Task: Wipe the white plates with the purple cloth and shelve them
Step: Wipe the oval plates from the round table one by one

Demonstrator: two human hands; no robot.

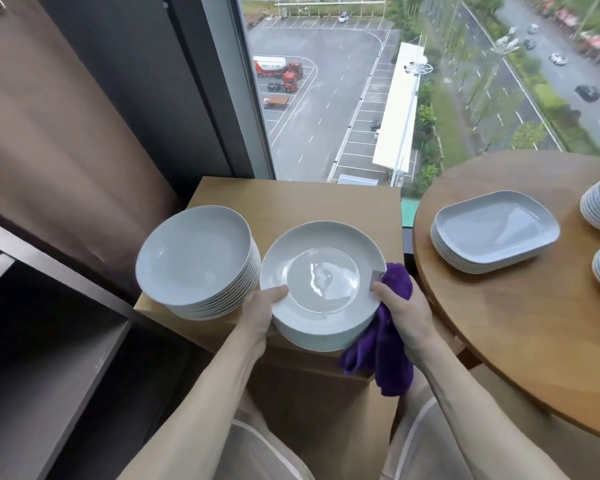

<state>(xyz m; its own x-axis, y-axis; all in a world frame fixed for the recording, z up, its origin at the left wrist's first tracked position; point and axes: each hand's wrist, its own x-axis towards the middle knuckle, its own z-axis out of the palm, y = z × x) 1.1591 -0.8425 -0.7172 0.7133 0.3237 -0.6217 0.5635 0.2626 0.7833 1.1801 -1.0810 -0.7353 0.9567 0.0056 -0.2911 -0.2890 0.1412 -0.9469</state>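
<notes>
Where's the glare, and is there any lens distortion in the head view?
Head view: window glare streaks the centre of the held plate, gripped by the left hand and right hand with the purple cloth; wide-angle bending curves the window frame; the shelf unit sits in shadow.

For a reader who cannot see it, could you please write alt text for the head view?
Two hands hold a round white plate over a wooden cabinet; the right hand also grips a purple cloth, the left hand the opposite rim. A stack of round plates stands alongside.
</notes>
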